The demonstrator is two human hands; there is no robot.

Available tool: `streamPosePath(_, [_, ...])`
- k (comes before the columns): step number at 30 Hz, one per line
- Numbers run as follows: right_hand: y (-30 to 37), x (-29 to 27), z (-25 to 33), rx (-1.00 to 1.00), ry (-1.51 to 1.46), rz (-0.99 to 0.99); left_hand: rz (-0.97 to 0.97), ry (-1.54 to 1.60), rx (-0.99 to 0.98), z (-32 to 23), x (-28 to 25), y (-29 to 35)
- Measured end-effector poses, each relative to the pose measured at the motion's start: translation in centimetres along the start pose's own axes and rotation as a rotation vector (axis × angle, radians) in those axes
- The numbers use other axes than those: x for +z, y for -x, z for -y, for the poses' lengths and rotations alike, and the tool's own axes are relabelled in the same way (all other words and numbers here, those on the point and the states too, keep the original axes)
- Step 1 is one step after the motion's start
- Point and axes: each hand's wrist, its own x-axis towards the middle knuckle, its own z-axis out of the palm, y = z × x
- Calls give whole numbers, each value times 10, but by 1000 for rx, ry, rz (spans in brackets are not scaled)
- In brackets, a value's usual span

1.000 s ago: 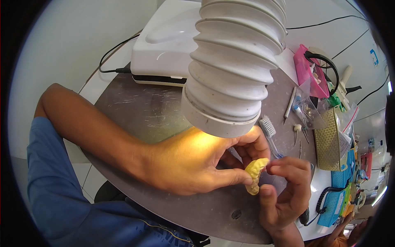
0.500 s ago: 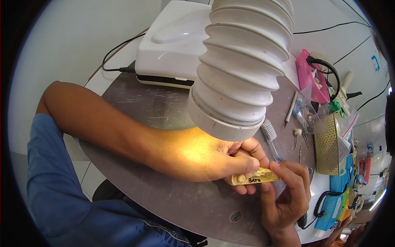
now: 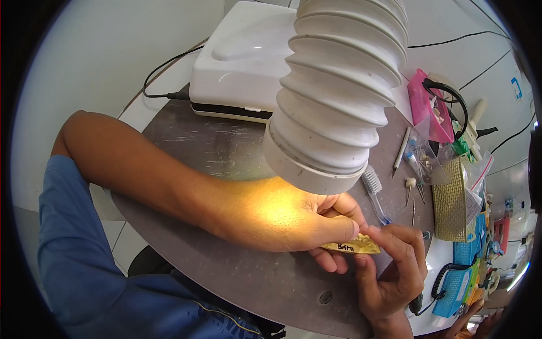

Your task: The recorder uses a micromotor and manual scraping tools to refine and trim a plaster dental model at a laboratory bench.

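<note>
A yellow plaster dental model [image 3: 367,246] with dark handwriting on its side is held above the grey-brown table. My left hand [image 3: 299,220] is closed round it, the thumb lying across its top and fingertips showing below. At the model's right end, my right hand [image 3: 395,263] pinches it between thumb and forefinger. My left thumb covers much of the tooth row. A bright patch of light falls on the back of my left hand, just under the mouth of a white ribbed hose [image 3: 339,96].
A white machine [image 3: 243,73] with a black cable stands behind. To the right are a toothbrush [image 3: 373,183], a pen-like tool [image 3: 402,148], small burs, plastic bags, a pink basket [image 3: 423,104], a cream basket [image 3: 450,198] and blue baskets [image 3: 451,291]. Another person's hand [image 3: 466,319] shows at lower right.
The dental model has tilted and my left thumb has slid over its teeth, covering more of them. My right fingers stay at its right end.
</note>
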Motion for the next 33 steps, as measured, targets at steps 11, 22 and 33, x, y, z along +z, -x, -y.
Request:
streamPosePath(11, [-1, 0, 2, 20, 8, 7, 45, -20, -48, -2, -1, 1])
streamPosePath(22, [-1, 0, 4, 60, -22, 8, 88, 19, -108, -2, -3, 1])
streamPosePath(33, [6, -4, -3, 102, -91, -16, -100, -163, 62, 4, 0, 4])
